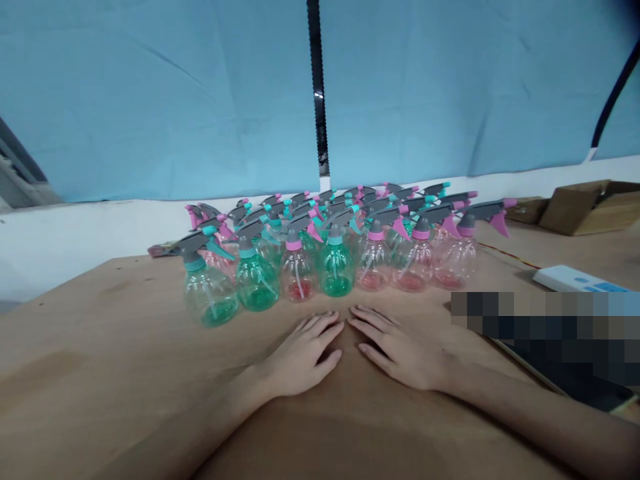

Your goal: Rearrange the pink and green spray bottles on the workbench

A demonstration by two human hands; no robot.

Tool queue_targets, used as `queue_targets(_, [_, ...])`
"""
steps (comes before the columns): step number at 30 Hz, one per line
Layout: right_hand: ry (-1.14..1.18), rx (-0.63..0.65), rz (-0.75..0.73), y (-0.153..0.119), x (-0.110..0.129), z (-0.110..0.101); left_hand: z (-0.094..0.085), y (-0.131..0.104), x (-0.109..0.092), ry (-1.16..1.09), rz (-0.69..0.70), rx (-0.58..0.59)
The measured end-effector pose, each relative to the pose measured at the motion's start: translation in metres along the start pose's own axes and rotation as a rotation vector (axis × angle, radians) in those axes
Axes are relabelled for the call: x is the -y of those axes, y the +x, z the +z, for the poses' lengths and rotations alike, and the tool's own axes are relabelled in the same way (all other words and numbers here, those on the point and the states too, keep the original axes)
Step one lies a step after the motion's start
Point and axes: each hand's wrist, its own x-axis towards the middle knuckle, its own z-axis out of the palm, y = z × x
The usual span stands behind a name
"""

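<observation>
- While both palms lie flat on the wooden table [100,347], there's plenty of bare board near the body and off to the left, all the way to the table's left edge.
- Left hand [303,357] and right hand [400,350] sit side by side, fingers loosely spread and relaxed, holding nothing; fingertips nearly meet in the middle.
- On the right it's tighter: a dark flat device [575,387] lies just beside the right forearm, partly blurred out.
- Just past the fingertips stands the front row of spray bottles [330,260], upright, green and pink, not touching the hands. The green bottle [336,270] is closest to the fingers.
- More bottles crowd behind.
- Far right: a white box [575,279] and cardboard boxes [590,207]; blue cloth [160,93] behind.
</observation>
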Motion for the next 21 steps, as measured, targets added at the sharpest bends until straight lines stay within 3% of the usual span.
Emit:
queue_targets(3, [0.036, -0.022, -0.008, 0.0, 0.002, -0.001, -0.031, 0.0, -0.01, -0.046, 0.046, -0.119])
queue_targets(6, [0.078, -0.056, -0.001, 0.001, 0.005, -0.003, -0.095, 0.01, -0.004, -0.037, 0.036, -0.44])
queue_targets(9, [0.089, -0.085, 0.013, 0.002, 0.007, -0.005, -0.168, 0.035, 0.037, 0.06, -0.194, -0.553])
queue_targets(11, [0.099, -0.097, 0.007, 0.002, 0.007, -0.004, -0.206, 0.056, 0.081, 0.221, -0.316, -0.487])
queue_targets(12, [0.106, -0.101, 0.002, 0.002, 0.007, -0.004, -0.219, 0.065, 0.105, 0.298, -0.382, -0.399])
queue_targets(14, [0.122, -0.094, -0.004, 0.002, 0.007, -0.003, -0.234, 0.08, 0.147, 0.387, -0.53, -0.11])
queue_targets(15, [0.128, -0.086, -0.003, 0.002, 0.007, -0.002, -0.237, 0.085, 0.165, 0.387, -0.554, -0.057])
queue_targets(18, [0.14, -0.061, 0.006, 0.002, 0.007, -0.002, -0.237, 0.093, 0.202, 0.384, -0.576, 0.017])
queue_targets(21, [0.148, -0.053, 0.008, 0.003, 0.008, -0.004, -0.233, 0.096, 0.224, 0.378, -0.534, 0.014])
